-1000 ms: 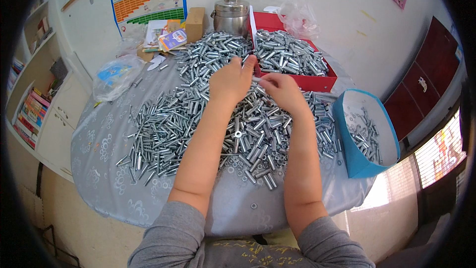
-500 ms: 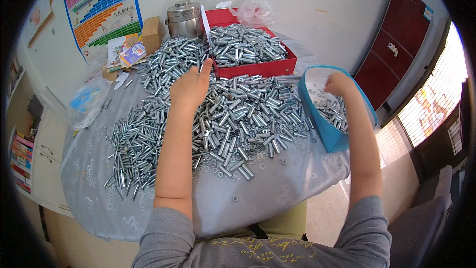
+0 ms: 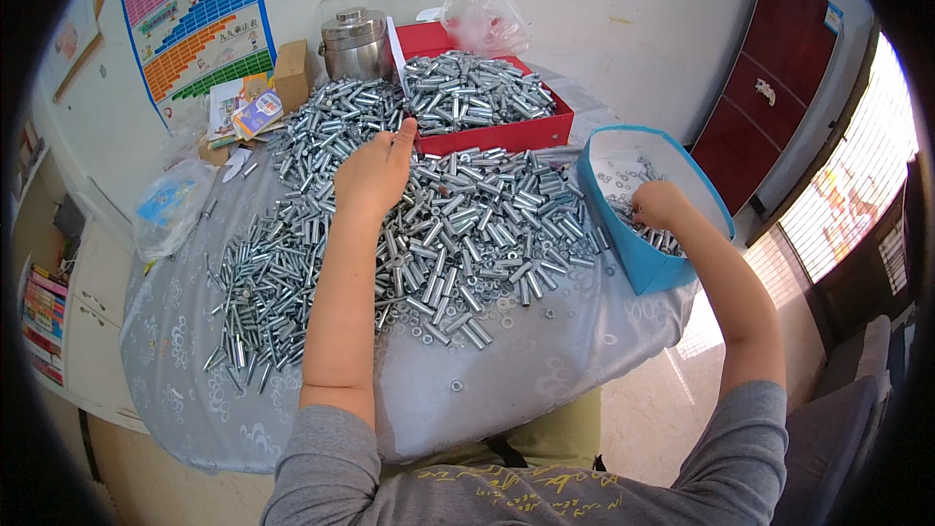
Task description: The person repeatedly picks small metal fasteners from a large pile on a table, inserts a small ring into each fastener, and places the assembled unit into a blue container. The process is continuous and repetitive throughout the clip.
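Round table (image 3: 526, 375) under shiny grey patterned cloth. Broad heap of metal sleeves and bolts (image 3: 467, 234) across it. Red box (image 3: 516, 134) at far side, piled with more sleeves. Blue bin (image 3: 653, 278) at heap's right, metal parts and small rings inside. Lidded steel pot (image 3: 355, 47) just left of box. Left hand (image 3: 375, 170) above heap, thumb raised, fingers hidden; grip impossible to tell. Right hand (image 3: 659, 206) inside bin, fingers curled downward near parts; hold unclear. Lone ring (image 3: 457, 386) on cloth near table's front edge.
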Available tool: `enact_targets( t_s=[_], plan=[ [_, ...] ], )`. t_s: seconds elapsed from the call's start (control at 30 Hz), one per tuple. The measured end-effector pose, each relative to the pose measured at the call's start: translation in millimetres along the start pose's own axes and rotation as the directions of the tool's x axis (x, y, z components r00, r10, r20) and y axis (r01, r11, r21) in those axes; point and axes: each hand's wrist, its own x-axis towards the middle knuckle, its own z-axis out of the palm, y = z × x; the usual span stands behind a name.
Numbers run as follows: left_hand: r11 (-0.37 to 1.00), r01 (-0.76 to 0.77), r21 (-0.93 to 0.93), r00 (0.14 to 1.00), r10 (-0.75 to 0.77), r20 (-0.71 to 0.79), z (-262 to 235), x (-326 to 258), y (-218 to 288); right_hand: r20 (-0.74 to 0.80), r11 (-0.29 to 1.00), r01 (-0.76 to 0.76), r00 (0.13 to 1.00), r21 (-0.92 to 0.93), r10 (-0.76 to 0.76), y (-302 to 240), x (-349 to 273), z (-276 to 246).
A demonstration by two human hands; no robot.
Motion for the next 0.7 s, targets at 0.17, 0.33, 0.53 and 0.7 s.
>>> enact_targets(
  t_s=[0.17,0.33,0.53,0.7],
  plan=[
    [0.997,-0.059,-0.052,0.998,0.058,-0.021,2,-1,5,-0.106,0.992,-0.085,0.990,0.095,0.095,12,5,8],
    [0.953,-0.159,-0.258,0.981,0.124,-0.147,7,-1,3,-0.455,0.780,0.164,0.874,0.604,0.169,-56,16,-88],
    [0.705,-0.474,-0.528,0.874,0.306,-0.376,0,-16,26,-0.604,-0.150,0.600,0.797,0.786,0.021,-200,31,-152],
    [0.783,-0.451,-0.429,0.871,0.282,-0.401,-8,-21,28,-0.594,-0.563,0.567,0.788,0.601,0.160,-254,31,-161]
  ],
)
